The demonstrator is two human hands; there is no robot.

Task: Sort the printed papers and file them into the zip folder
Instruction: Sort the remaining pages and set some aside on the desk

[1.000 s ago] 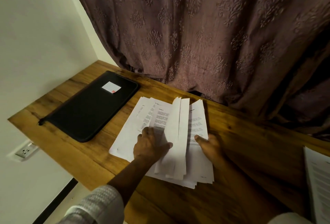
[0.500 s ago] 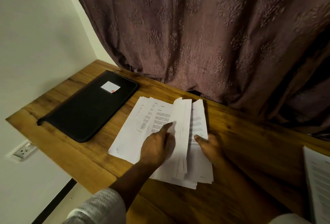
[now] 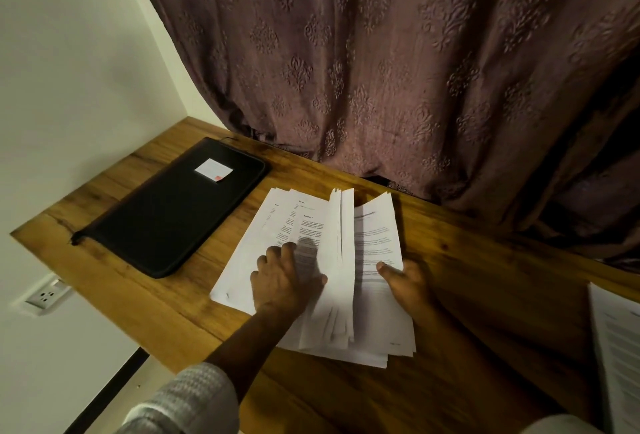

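Two hands were on the printed papers, which lay mid-table. I noted the left hand pressing flat on the left sheets, thumb propping a raised sheaf. The right hand pinched the right edge, thumb on top. I judged the sheets light, limp and slippery, best gripped at the edges. They were white, black-printed and unevenly fanned. The zip folder lay closed, far left.

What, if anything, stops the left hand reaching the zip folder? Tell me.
Probably nothing: the zip folder lies flat left of the papers, bare table between them. The left hand props up lifted sheets, which it must leave first.
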